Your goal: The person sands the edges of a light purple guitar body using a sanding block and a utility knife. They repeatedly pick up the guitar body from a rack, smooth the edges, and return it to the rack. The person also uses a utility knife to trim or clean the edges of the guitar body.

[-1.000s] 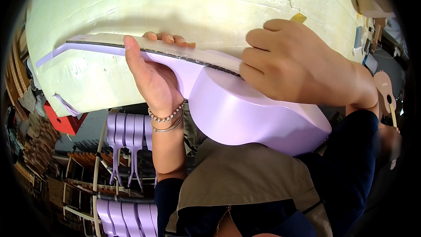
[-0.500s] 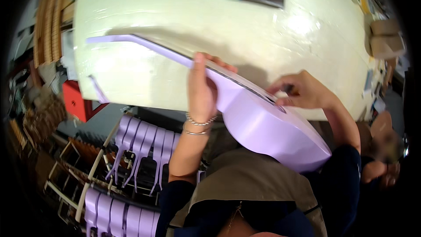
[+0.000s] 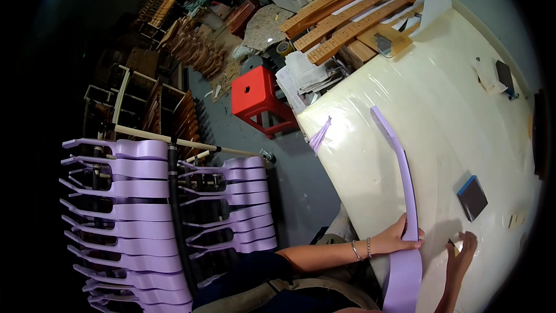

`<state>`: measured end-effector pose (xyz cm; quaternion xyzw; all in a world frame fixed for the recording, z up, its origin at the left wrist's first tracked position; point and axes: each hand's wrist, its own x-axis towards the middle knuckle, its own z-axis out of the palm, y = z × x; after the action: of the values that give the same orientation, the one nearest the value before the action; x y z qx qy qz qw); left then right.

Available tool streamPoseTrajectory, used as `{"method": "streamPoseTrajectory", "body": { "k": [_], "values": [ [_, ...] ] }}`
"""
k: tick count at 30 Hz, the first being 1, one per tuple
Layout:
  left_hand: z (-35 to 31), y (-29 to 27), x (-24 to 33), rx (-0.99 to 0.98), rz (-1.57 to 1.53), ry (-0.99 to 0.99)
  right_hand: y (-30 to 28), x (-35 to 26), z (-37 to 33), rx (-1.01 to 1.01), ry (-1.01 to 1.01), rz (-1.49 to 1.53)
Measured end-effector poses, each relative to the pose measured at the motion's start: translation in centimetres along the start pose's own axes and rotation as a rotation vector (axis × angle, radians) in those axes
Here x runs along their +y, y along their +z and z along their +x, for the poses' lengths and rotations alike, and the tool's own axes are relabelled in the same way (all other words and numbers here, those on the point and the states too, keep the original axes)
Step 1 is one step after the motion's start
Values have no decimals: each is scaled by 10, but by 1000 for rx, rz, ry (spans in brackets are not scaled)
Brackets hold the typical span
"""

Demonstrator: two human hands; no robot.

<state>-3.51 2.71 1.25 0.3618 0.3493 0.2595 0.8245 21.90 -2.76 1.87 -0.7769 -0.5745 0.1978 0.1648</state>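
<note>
A lilac ukulele (image 3: 405, 272) stands on edge along the near side of the table, its body running out of the lower edge of the picture. Its slim neck points away from me, with the headstock (image 3: 382, 122) bent at an angle. My left hand (image 3: 402, 236) is wrapped round the neck close to the body. Just right of the instrument, my right hand (image 3: 461, 255) is raised over the table with its fingers curled. Between those fingers is a small dark and yellowish piece (image 3: 454, 247), too small to name.
Racks of lilac instruments (image 3: 142, 214) stand at my left. Beyond them is a red stool (image 3: 255, 95). Wooden guitar necks (image 3: 353, 14) and papers lie at the table's far end. A dark block with a blue edge (image 3: 472, 198) and a lilac strip bundle (image 3: 320, 136) rest on the table (image 3: 452, 116).
My view has swung left, bringing in the racks and stool. The right hand has come away from the ukulele's face. My left hand still holds its neck.
</note>
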Motion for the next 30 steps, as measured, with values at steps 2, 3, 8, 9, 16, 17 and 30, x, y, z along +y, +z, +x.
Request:
{"method": "streamPoseTrajectory", "body": {
  "k": [2,3,8,9,16,17,30],
  "values": [
    [-3,1,2,23,-41,35,-5,-2,21,60,-75,-170],
    [-4,1,-2,-4,-47,21,-7,-12,33,98,-135,-206],
    [-7,-2,-5,-43,-51,24,3,19,75,8,-274,-320],
    [-4,-1,-2,-45,-19,24,5,33,83,-16,-278,-336],
    [-3,4,-14,118,6,96,-11,-28,74,-3,-125,65],
    [-1,3,-12,103,-129,52,-13,-37,75,16,-185,61],
    [1,0,-1,-20,-102,10,-7,-53,32,-379,37,1067]
  ]
}}
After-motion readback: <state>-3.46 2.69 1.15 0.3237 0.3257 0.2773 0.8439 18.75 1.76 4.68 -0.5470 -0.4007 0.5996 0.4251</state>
